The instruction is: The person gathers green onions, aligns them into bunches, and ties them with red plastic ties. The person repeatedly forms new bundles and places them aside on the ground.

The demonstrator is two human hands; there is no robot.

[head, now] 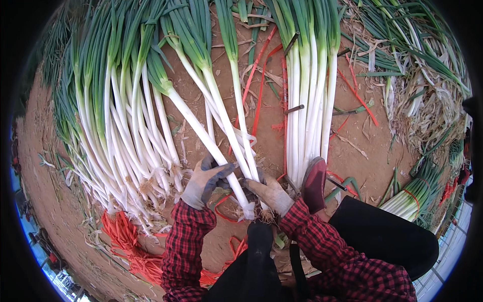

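My left hand, in a work glove with grey fingers, is closed around the white shaft of a thick Welsh onion. Its root end points down towards me and the green leaves lie away. Beside it, my gloved right hand has its fingers around the lower shafts of other Welsh onions, with stringy roots showing below. Just right of that hand, a row of clean Welsh onions lies between short metal rods. A dark red shoe rests against their lower ends.
A large heap of Welsh onions lies on the soil at left. Red plastic straps are bundled below it, with loose strips elsewhere. At right are a pile of dry leaves and a tied bundle of Welsh onions.
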